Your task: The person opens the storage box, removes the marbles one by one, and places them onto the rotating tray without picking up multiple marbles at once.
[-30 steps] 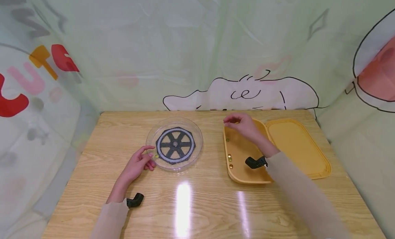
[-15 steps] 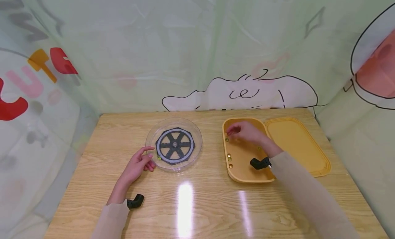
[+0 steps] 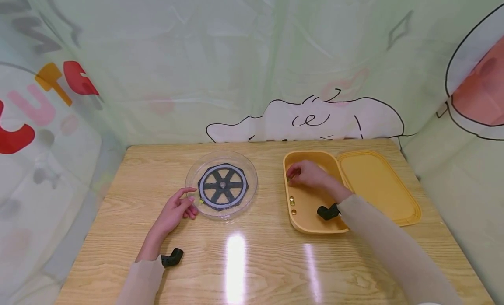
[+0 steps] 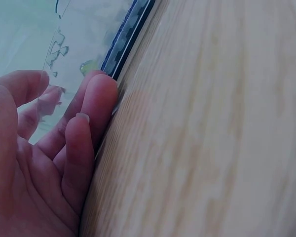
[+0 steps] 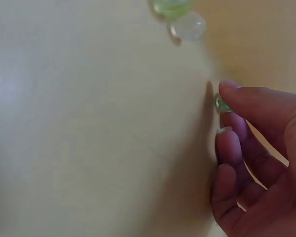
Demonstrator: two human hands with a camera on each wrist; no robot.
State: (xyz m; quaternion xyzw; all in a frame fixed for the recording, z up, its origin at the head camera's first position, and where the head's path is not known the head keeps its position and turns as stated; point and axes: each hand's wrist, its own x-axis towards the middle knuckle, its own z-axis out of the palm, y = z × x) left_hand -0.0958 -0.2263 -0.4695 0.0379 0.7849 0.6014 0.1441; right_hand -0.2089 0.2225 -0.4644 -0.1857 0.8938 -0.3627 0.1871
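My right hand (image 3: 309,173) reaches into the yellow box (image 3: 315,230), near its left wall. Its thumb and forefinger pinch a green glass marble (image 5: 222,103); the other fingers are bent beneath. Farther along the same wall lie a yellow-green marble (image 5: 172,6) and a pale clear marble (image 5: 188,26). On the left, my left hand (image 3: 178,210) rests at the near-left rim of a clear round dish (image 3: 252,200), fingers loosely bent against its edge. Inside the dish, a yellow-green marble (image 3: 201,201) sits close to that hand, beside a dark spoked wheel shape (image 3: 223,185) with a light ring.
A flat yellow lid (image 3: 379,187) lies against the box's right side. Another amber-coloured marble (image 3: 294,212) is near the box's left wall. The wooden table (image 3: 267,261) ends at a pale printed curtain (image 3: 189,77) at the back.
My right hand has come down into the box from over its far-left rim, and its fingertips have taken hold of a marble. The marble in the dish has shifted slightly; my left hand stays put.
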